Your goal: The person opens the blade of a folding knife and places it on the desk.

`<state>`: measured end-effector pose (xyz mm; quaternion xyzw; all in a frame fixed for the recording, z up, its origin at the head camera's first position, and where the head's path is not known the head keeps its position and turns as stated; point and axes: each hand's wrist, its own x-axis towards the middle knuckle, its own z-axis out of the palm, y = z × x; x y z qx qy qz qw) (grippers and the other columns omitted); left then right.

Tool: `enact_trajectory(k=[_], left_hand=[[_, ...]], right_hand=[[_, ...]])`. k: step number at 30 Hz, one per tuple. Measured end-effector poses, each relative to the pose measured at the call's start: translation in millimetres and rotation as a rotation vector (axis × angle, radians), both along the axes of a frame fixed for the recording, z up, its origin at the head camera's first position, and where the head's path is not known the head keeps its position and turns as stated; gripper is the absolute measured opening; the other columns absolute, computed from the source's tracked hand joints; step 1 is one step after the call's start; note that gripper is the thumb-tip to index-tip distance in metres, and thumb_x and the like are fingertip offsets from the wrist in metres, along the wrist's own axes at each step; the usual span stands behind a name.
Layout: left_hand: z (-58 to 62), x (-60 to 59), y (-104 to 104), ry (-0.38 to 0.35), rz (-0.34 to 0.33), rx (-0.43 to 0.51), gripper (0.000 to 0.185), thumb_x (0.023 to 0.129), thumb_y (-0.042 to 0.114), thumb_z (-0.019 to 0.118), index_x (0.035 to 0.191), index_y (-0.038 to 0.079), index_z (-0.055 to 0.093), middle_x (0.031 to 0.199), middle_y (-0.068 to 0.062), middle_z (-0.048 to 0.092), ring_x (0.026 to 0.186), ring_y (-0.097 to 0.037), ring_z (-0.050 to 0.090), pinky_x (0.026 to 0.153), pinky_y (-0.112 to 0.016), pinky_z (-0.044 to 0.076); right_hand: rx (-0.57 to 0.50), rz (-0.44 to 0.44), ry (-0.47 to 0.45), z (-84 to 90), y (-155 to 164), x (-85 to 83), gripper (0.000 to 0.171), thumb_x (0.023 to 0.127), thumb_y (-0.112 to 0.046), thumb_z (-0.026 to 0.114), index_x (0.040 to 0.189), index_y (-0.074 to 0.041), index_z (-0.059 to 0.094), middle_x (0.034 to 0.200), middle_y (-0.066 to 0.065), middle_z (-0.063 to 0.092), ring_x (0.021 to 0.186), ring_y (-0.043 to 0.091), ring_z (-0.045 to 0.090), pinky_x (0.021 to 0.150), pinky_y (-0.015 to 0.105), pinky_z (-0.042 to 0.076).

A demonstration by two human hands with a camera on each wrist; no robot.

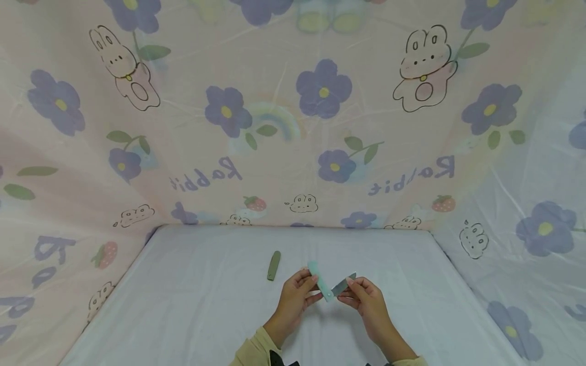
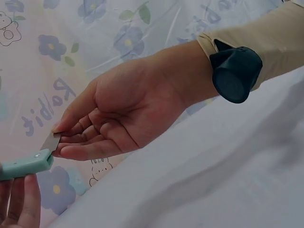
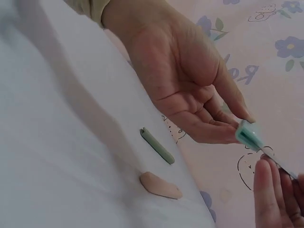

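Observation:
Between the hands is a folding knife with a mint-green handle [image 1: 320,282] and a silver blade [image 1: 344,285], which stands out at an angle from the handle. My left hand [image 1: 295,295] grips the handle between thumb and fingers. The blade is pinched between the thumb and fingers of my right hand [image 1: 366,300]. In the left wrist view, the right hand [image 2: 137,95] holds the blade [image 2: 51,141] near the handle's end. The right wrist view shows the left hand [image 3: 175,71] on the mint handle [image 3: 249,134].
On the white surface [image 1: 192,305] lies an olive-green folded knife [image 1: 273,266], beyond and left of the left hand. A peach-coloured folded knife [image 3: 160,185] lies near it in the right wrist view. Rabbit-and-flower print fabric [image 1: 274,152] encloses the back and sides.

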<state>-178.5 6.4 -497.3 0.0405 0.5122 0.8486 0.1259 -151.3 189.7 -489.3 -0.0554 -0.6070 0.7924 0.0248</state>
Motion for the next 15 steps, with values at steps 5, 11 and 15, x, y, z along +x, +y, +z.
enact_trajectory(k=[5, 11, 15], left_hand=[[-3.6, -1.7, 0.0, -0.029, 0.012, 0.026, 0.048, 0.089, 0.017, 0.065, 0.124, -0.007, 0.045, 0.108, -0.015, 0.058, 0.091, -0.022, 0.063, 0.082, -0.040, 0.052], [-5.6, -2.0, 0.4, -0.062, 0.037, 0.061, 0.051, 0.088, 0.016, 0.064, 0.127, -0.009, 0.042, 0.115, -0.023, 0.053, 0.095, -0.024, 0.062, 0.084, -0.040, 0.051], [-6.2, -1.0, 1.9, -0.077, 0.076, 0.093, 0.047, 0.088, 0.013, 0.064, 0.125, -0.009, 0.043, 0.108, -0.019, 0.056, 0.095, -0.025, 0.062, 0.084, -0.040, 0.051]], right_hand=[[-0.035, -0.005, -0.006, -2.0, -0.7, 0.7, 0.024, 0.090, -0.015, 0.061, 0.093, 0.006, 0.049, 0.086, 0.015, 0.064, 0.076, 0.024, 0.066, 0.076, 0.039, 0.054], [-0.096, -0.023, 0.013, -2.7, -3.8, 1.7, 0.017, 0.094, -0.010, 0.054, 0.093, 0.007, 0.049, 0.087, 0.014, 0.063, 0.079, 0.022, 0.066, 0.078, 0.037, 0.054], [-0.135, -0.048, 0.004, -3.5, -6.6, 2.6, 0.018, 0.095, -0.011, 0.052, 0.094, 0.007, 0.048, 0.089, 0.013, 0.062, 0.081, 0.020, 0.065, 0.081, 0.036, 0.053]])
